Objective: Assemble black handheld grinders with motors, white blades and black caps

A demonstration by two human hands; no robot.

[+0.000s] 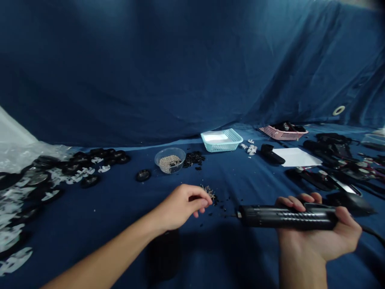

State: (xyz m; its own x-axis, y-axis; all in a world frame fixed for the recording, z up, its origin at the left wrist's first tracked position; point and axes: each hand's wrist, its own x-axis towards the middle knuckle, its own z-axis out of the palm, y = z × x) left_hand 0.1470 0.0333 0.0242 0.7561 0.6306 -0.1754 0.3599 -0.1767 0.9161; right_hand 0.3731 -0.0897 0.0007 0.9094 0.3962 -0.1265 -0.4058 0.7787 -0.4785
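Observation:
My right hand (313, 233) grips a black electric screwdriver (288, 217), held level with its bit pointing left; a cord runs off at the right edge. My left hand (183, 206) hovers at a small pile of screws (208, 192), its thumb and fingers drawn together. Whatever sits between those fingertips is too small to make out. Small black bits (222, 206) lie scattered just right of the fingertips. Below my left wrist is a dark, rounded black piece (164, 257), partly covered by the arm and dim in shadow.
Farther back stand a clear bowl of screws (170, 160), a heap of black bits (194, 158), a light blue basket (222, 140) and a pink basket (282, 132). Black round parts and white pieces (81, 174) crowd the left. Black housings with wires (349, 164) cover the right.

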